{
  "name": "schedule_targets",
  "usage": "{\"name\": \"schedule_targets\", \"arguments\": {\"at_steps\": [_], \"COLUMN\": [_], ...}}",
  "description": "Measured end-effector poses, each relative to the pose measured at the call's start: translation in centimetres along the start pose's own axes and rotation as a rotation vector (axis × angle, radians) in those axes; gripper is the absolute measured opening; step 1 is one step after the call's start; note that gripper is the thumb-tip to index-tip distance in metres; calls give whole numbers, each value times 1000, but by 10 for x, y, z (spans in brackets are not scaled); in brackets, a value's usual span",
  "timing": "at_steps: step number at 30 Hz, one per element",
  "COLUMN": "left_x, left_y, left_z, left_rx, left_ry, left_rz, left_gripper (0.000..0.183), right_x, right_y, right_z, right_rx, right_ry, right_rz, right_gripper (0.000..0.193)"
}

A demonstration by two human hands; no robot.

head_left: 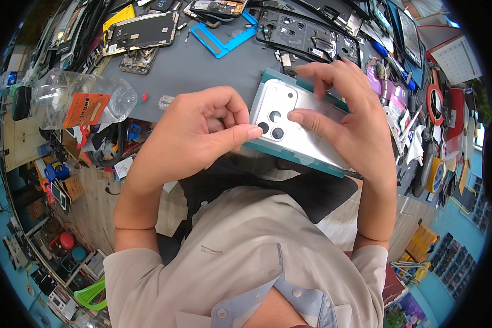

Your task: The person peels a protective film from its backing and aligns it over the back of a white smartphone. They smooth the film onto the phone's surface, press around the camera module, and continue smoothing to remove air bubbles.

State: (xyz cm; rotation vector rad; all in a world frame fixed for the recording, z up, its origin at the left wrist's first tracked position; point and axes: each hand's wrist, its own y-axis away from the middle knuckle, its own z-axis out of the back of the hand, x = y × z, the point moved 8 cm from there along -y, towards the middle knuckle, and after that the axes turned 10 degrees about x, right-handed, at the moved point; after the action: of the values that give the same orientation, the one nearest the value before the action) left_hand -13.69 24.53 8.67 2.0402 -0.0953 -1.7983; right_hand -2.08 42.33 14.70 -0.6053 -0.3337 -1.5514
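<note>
A white smartphone (306, 143) lies back up in a teal box (273, 151) at the near edge of the desk. Its camera bump with three dark lenses is on the left end. My left hand (205, 128) is closed in a pinch, the thumb tip at the lower left lens; whatever it might pinch is too small to make out. Over the phone's right part stretches my right hand (358, 117), its thumb resting on the back beside the lenses. The index finger is raised past the box's far side, apart from the thumb.
Left on the grey desk lies a clear plastic bottle (115, 101) with an orange label. Behind are a black phone panel (142, 33), a blue frame (218, 48) and a dark phone-parts tray (300, 27). Tools and a yellow tape roll (436, 174) crowd the right side.
</note>
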Motion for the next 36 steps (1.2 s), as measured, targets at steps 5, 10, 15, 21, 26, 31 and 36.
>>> {"name": "schedule_targets", "arguments": {"at_steps": [5,10,15,21,26,31,36], "left_x": [6,5,-12,-23,-22,-24,-23], "left_y": [0,5,18,18,19,16,13], "left_z": [3,3,2,-1,-2,-1,-2], "left_rx": [-54,-162,-259,-304,-304,-294,-275], "left_ry": [9,-100,-414,-845,-864,-933,-981], "left_rz": [-79,-214,-346,-673,-594,-612,-561], "left_gripper": [29,51,64,58,52,53,53], "right_x": [0,-1,-2,2,18,27,30], "right_y": [1,0,0,3,8,16,20], "right_z": [0,-1,0,1,2,-1,-8], "right_rx": [4,14,18,-9,-23,-43,-27], "right_ry": [20,12,19,24,241,403,505], "right_rz": [-2,-15,-26,-46,38,47,15], "right_gripper": [58,58,59,49,39,39,45]}}
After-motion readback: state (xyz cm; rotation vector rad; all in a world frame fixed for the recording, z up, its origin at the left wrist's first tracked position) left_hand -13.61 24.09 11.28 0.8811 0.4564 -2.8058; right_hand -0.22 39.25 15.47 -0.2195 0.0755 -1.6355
